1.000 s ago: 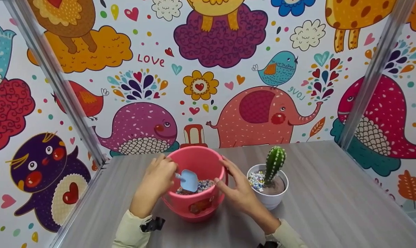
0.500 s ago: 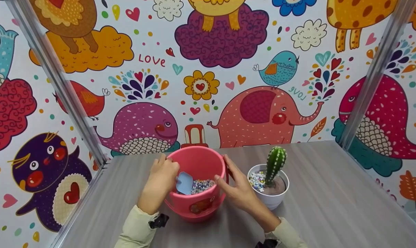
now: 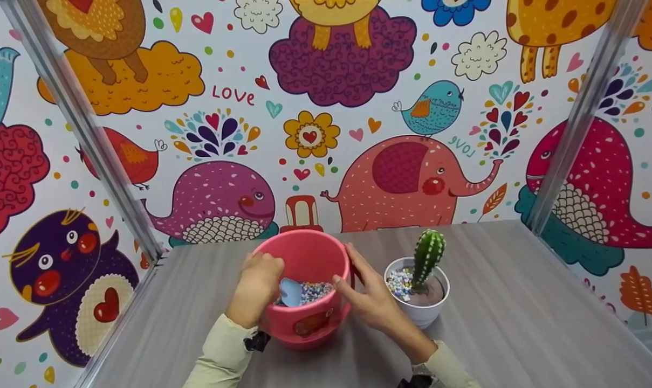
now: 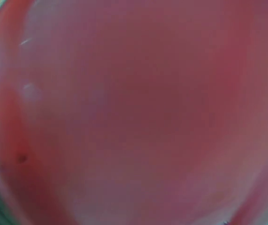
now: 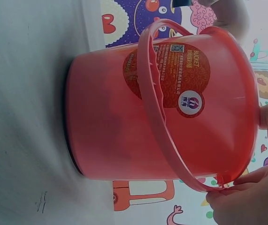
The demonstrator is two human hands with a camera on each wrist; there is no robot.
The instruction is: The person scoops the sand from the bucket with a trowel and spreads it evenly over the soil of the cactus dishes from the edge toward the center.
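A pink bucket (image 3: pixel 309 256) stands on the table, with small multicoloured pebbles (image 3: pixel 316 291) inside. My left hand (image 3: pixel 260 285) reaches over its near-left rim and grips a small light-blue toy shovel (image 3: pixel 291 293); the handle is hidden in the fist. The shovel's blade lies at the left side of the pebbles, its lower edge seemingly among them. Thumb inside and fingers outside, my right hand (image 3: pixel 371 296) holds the bucket's right rim. The right wrist view shows that hand (image 5: pixel 246 197) by the bucket's handle (image 5: pixel 155 93). Blurred pink bucket wall (image 4: pixel 148 112) fills the left wrist view.
Just right of the right hand stands a white pot (image 3: pixel 420 313) with a green cactus (image 3: pixel 429 257) and coloured pebbles. Behind the grey wood-grain table (image 3: pixel 498 302) rises a wall with cartoon animals, framed by metal posts (image 3: pixel 560 140).
My left hand has moved down and slightly right into the bucket. The shovel's blade has turned and sunk lower by the pebbles. The right hand keeps its hold on the rim.
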